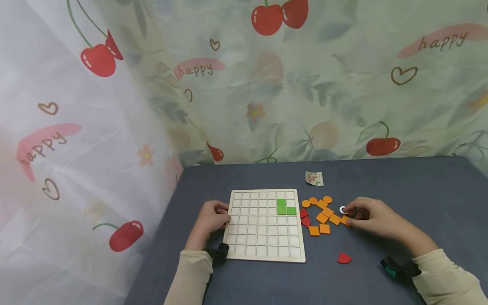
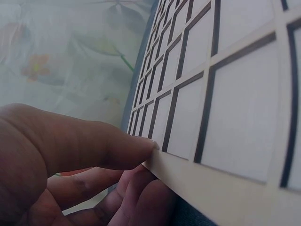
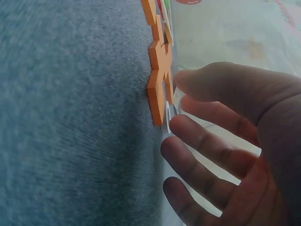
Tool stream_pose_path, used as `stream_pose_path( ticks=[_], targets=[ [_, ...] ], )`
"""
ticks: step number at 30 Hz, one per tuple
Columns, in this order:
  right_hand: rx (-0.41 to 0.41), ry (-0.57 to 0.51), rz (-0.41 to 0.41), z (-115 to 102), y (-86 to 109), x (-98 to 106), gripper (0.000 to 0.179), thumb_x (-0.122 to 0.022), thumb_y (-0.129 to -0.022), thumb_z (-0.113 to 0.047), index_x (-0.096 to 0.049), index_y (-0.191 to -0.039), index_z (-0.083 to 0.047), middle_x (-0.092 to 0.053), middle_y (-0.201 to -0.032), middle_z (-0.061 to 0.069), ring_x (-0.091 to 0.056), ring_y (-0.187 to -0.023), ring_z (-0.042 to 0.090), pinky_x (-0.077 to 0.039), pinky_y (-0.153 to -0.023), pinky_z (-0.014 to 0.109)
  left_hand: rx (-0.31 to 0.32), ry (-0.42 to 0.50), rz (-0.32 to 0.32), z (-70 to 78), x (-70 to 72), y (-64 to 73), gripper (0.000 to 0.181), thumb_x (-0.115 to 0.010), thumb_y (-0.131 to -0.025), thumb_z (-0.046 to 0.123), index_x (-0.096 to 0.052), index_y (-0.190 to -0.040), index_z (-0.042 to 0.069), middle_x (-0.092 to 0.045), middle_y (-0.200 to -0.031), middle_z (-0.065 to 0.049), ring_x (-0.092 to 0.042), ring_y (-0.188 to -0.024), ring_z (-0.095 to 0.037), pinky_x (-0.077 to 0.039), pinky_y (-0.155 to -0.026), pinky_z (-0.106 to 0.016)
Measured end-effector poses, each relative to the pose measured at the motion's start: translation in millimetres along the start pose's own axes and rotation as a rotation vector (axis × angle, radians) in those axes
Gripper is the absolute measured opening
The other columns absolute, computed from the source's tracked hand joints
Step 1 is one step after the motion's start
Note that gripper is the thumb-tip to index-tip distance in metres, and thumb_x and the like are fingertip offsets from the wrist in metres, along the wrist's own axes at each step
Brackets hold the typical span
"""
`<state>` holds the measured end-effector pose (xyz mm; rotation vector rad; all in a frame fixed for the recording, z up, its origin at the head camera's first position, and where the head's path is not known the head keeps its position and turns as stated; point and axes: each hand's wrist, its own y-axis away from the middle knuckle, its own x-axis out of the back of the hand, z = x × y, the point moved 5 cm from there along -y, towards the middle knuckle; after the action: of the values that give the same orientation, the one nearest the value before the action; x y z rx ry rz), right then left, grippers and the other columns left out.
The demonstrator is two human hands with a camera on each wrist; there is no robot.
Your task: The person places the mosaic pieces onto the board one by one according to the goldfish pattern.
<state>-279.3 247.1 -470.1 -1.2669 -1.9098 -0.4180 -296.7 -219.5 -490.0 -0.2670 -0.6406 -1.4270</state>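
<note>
My left hand (image 1: 210,219) holds the left edge of a pale gridded board (image 1: 252,228). In the left wrist view the thumb lies on the rim and the curled fingers sit below it. Three green squares (image 1: 281,210) occupy cells near the board's upper right. Over the right end of the loose pieces hovers my right hand (image 1: 377,217), its thumb and fingers apart. Its fingertips are near a white round piece (image 1: 342,209) and an orange square (image 1: 345,220). The right wrist view shows nothing between thumb and fingers.
Between board and right hand lie several orange squares (image 1: 322,218), orange discs (image 1: 313,201) and red pieces (image 1: 305,221). A lone red piece (image 1: 344,258) sits nearer the front. A small patterned card (image 1: 314,178) lies behind them on the dark table (image 1: 419,190). Printed curtains (image 1: 236,93) hang behind and left.
</note>
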Motion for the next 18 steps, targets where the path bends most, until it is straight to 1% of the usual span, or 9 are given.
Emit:
stream_pose_path(
  ticks=[5,10,18],
  targets=[
    [0.002,0.036,0.002,1.0,-1.0,-3.6,0.028,-0.090,-0.086,-0.022,-0.079,-0.110,-0.013,-0.072,-0.103,-0.004,-0.057,-0.079,0.000,-0.051,-0.068,0.024,0.006,0.008,-0.001,-1.4,0.2,-1.0,0.029,-0.076,-0.089,0.002,-0.073,-0.118,0.001,-0.068,-0.098,-0.013,-0.066,-0.077,-0.022,-0.059,-0.062,-0.032],
    [-0.031,0.068,-0.019,2.5,-2.5,-7.7,0.029,-0.091,-0.084,-0.026,-0.079,-0.108,-0.015,-0.072,-0.103,-0.005,-0.058,-0.080,0.001,-0.052,-0.069,0.024,-0.005,-0.002,0.005,0.2,-0.1,0.9,0.030,-0.076,-0.088,0.002,-0.073,-0.118,0.000,-0.068,-0.097,-0.013,-0.066,-0.076,-0.022,-0.059,-0.061,-0.031],
    [-0.064,0.089,-0.040,0.1,-4.5,-10.1,0.028,-0.090,-0.084,-0.024,-0.079,-0.108,-0.015,-0.072,-0.104,-0.004,-0.056,-0.080,0.002,-0.051,-0.069,0.024,-0.003,-0.008,0.009,2.9,0.7,3.5,0.030,-0.076,-0.088,0.002,-0.073,-0.118,0.000,-0.068,-0.098,-0.014,-0.065,-0.077,-0.022,-0.059,-0.062,-0.031]
  ],
)
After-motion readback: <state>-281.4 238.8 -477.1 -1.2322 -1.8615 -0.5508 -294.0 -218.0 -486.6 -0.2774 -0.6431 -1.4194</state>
